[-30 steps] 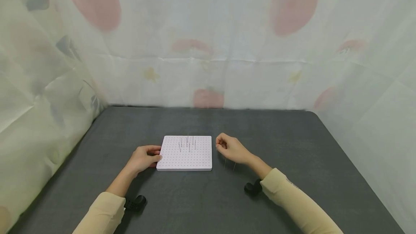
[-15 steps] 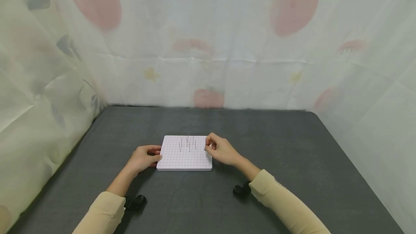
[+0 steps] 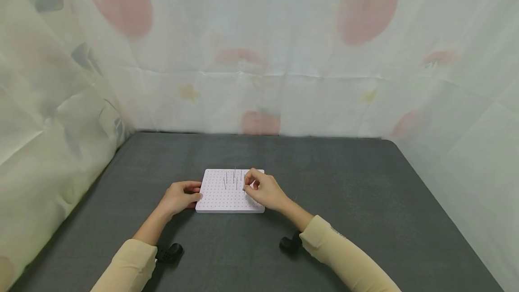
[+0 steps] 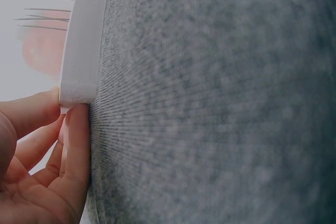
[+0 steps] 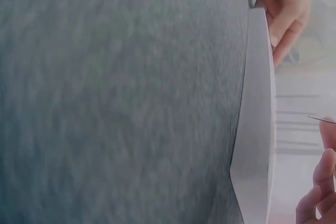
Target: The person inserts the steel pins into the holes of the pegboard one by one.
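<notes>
A white board dotted with small holes [image 3: 219,201] lies flat on the dark table, several thin metal needles [image 3: 237,184] standing in its upper middle part. My left hand [image 3: 176,198] holds the board's left edge, thumb at the top rim and fingers against the side, as the left wrist view shows at the board's corner [image 4: 79,85]. Over the board's right half, my right hand [image 3: 267,191] pinches another needle [image 5: 321,119] between thumb and forefinger. Its bare tip points out from the fingers toward the board, right of the standing needles.
Right of the board, a thin needle end [image 3: 295,198] shows beside my right wrist. The dark table [image 3: 227,256] reaches back to a pale curtain [image 3: 308,102] with fruit prints. Black wrist cameras hang under both sleeves, the right one [image 3: 289,244] low over the table.
My right hand has moved left from beside the board to over its right half, carrying the needle close to the standing ones. The left hand and board have stayed put.
</notes>
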Demonstrator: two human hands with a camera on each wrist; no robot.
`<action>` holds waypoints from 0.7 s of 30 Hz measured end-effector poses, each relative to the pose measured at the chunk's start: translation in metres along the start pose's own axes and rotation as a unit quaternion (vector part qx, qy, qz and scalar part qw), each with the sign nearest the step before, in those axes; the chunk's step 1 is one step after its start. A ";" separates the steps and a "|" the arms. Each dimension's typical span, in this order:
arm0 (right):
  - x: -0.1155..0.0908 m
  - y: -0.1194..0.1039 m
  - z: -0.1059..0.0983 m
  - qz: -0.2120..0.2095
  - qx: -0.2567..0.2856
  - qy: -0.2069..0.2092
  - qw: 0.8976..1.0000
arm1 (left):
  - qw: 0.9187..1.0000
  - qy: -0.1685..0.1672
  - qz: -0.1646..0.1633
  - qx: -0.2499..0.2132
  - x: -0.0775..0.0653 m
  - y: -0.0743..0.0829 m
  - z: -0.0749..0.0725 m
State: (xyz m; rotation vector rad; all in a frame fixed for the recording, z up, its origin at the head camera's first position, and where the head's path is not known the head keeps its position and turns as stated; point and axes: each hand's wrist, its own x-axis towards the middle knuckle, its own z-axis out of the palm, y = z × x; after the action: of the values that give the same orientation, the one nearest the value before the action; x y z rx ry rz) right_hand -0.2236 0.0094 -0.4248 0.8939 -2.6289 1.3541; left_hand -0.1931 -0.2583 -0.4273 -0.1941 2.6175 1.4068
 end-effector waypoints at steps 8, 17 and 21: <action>0.003 -0.006 0.014 -0.026 -0.016 0.018 0.999 | 1.000 0.000 0.002 -0.003 0.001 -0.002 0.000; 0.007 -0.017 0.027 -0.036 -0.049 0.025 0.998 | 1.000 -0.001 -0.005 -0.005 0.001 -0.002 0.000; 0.008 -0.019 0.031 -0.026 -0.060 0.022 0.998 | 1.000 0.000 -0.003 -0.003 0.002 -0.002 0.001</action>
State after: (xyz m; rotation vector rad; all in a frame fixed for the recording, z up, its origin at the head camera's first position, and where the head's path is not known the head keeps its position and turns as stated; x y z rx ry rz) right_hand -0.2136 -0.0267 -0.4273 0.8980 -2.6024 1.1775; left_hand -0.1942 -0.2587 -0.4295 -0.2012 2.6108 1.4115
